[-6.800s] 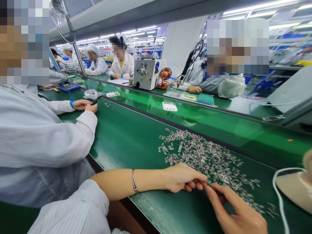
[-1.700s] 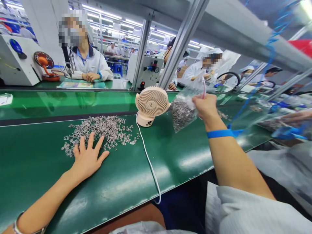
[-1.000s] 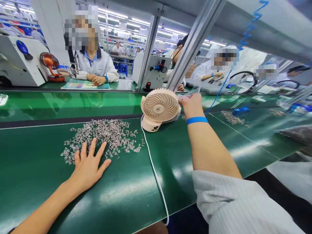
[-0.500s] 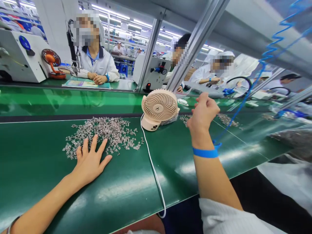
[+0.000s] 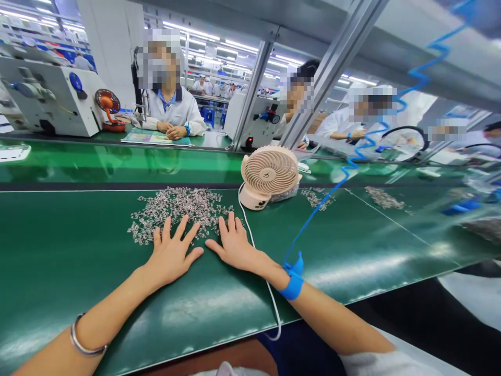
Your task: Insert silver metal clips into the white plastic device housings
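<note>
A spread-out pile of small metal parts (image 5: 180, 203) lies on the green tabletop (image 5: 188, 313); the pieces are too small to name. My left hand (image 5: 174, 253) rests flat at the pile's near edge, fingers spread, with the fingertips touching some parts. Just to its right, my right hand (image 5: 235, 243) lies palm down with its fingers stretched out at the pile's right corner. Around my right wrist is a blue wrist strap (image 5: 293, 282) with a coiled blue cord (image 5: 352, 162). Neither hand grips anything.
A beige desk fan (image 5: 270, 175) stands behind my right hand, its white cable (image 5: 270, 292) running under my right forearm. Smaller heaps of parts (image 5: 317, 198) lie farther right. Across the green belt (image 5: 117, 164) sits a co-worker (image 5: 172, 107) beside a white machine (image 5: 74, 94).
My right hand has come down from its raised position at the right to the tabletop beside my left hand. The camera view has shifted left. My left hand stays spread by the pile.
</note>
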### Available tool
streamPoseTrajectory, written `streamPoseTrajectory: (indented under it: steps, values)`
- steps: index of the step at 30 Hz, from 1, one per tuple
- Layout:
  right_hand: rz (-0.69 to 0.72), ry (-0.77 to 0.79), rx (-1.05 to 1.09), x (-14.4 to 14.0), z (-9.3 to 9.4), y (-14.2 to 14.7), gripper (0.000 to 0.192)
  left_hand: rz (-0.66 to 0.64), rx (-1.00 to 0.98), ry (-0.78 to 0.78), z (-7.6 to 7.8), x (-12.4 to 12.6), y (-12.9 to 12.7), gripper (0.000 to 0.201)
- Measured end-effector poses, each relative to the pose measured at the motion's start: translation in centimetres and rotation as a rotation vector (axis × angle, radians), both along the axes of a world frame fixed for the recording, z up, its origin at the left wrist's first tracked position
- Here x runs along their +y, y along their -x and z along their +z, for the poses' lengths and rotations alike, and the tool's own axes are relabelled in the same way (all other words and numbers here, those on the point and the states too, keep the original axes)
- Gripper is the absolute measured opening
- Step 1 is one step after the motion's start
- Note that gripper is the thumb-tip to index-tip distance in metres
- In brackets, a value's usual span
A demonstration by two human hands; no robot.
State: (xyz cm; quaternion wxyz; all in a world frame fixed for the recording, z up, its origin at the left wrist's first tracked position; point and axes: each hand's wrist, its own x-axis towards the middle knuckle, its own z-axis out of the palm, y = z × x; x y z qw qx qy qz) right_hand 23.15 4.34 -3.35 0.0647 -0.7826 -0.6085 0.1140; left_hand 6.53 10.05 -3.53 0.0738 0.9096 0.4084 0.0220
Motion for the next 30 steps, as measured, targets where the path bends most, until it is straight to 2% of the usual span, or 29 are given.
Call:
streamPoseTrajectory:
  steps: [3,7,14,18,27,30]
  values:
    - [-0.030,0.040,0.004,1.7,0.0,0.4,0.084,0.022,-0.014,0.023,-0.2,0.1,0.1,0.056]
    - [0.000,0.002,0.035,3.5,-0.3,0.3,0.081,0.032,-0.040,0.007,-0.5,0.4,0.1,0.057]
    - [0.107,-0.264,0.127,3.0,-1.3,-0.8,0.057,0.050,-0.005,0.002,-0.5,0.0,0.0,0.058]
    - [0.129,-0.325,0.137,2.9,-1.4,-1.1,0.047,0.050,-0.016,-0.046,-0.5,-0.1,0.0,0.058]
    - [-0.111,-0.222,0.024,2.6,-0.9,-1.2,0.053,0.048,-0.026,-0.078,-0.8,-0.2,0.1,0.056]
    - [-0.074,-0.233,0.062,2.8,-1.2,-1.6,0.050,0.048,-0.018,-0.069,-0.8,-0.2,0.1,0.056]
